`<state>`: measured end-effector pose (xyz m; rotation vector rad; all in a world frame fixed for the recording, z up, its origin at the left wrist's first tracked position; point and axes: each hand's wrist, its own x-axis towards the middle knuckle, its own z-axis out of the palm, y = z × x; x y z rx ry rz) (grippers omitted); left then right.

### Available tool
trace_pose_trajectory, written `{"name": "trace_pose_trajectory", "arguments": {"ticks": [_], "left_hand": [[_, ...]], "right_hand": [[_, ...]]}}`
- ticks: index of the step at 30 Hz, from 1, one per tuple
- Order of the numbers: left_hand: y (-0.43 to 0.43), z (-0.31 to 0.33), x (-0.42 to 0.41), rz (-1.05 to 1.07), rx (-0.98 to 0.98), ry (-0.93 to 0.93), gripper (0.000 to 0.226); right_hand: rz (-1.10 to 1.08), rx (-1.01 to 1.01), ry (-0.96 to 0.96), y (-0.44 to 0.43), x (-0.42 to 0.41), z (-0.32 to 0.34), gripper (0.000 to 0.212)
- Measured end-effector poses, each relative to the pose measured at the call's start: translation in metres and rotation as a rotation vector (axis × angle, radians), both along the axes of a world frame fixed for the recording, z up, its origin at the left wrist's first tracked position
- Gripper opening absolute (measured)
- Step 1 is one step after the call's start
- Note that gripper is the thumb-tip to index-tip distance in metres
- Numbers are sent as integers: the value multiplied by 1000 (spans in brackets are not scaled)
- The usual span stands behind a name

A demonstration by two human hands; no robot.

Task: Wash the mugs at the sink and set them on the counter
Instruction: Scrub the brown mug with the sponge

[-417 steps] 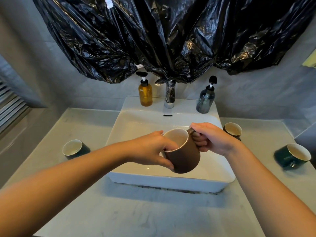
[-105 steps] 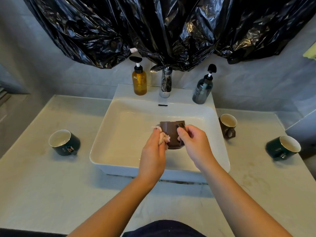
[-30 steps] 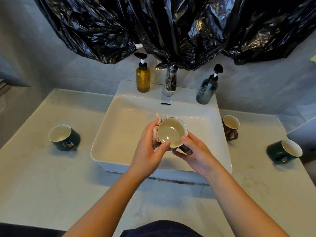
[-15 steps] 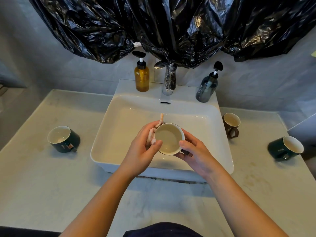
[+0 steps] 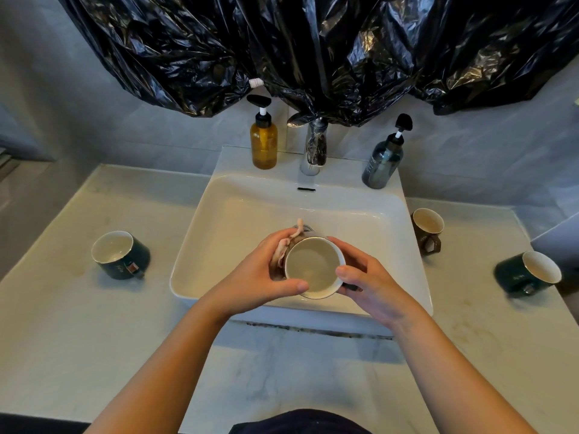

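Both hands grip the brown ceramic mug (image 5: pixel 313 267): left hand (image 5: pixel 257 277) pinches a pale cloth (image 5: pixel 283 245) against its wall, right hand (image 5: pixel 372 283) curls round its handle side; likely slick, rigid, breakable.

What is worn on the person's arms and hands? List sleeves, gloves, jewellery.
Nothing is worn: the left hand and right hand show no gloves, rings or watch. The left forearm and right forearm are sleeveless. A dark navy garment shows at the bottom edge.

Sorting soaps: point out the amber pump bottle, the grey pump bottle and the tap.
amber pump bottle (image 5: pixel 263 147), head view, its body.
grey pump bottle (image 5: pixel 380 166), head view, its body.
tap (image 5: pixel 313 151), head view, chrome column.
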<state>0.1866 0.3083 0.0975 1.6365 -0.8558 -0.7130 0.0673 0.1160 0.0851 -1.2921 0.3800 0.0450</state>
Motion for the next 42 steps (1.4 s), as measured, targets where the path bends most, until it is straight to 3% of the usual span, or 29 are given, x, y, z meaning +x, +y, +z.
{"name": "trace_pose_trajectory", "arguments": {"ticks": [4,6,10,13,19,22,27,32,38,42], "left_hand": [[0,4,-5,7,-66,-176,79],[-1,3,-6,9,-71,-161,76],[-2,-3,-2,-6,-15,152,64],[-4,-5,-3,69,-14,242,67],[-19,-17,-17,382,-89,450,61],[-26,-22,-21,496,-138,500,54],[-35,-21,-26,586,-211,465,49],[-34,-25,-25,513,-172,315,58],[-21,-29,-19,455,-148,141,67],[-16,-21,-19,433,-155,6,58]], "right_hand": [[27,-21,11,-4,0,3,68],[28,-28,22,-7,0,3,72],[82,-67,22,-9,2,5,71],[88,-58,48,-10,5,8,70],[-116,298,78,-3,14,-10,100],[-92,403,67,9,13,-19,106],[-150,457,-10,22,15,-24,93],[-138,394,-71,20,19,-25,70],[-100,272,-31,11,24,-18,97],[-94,241,-39,11,26,-14,97]]}}
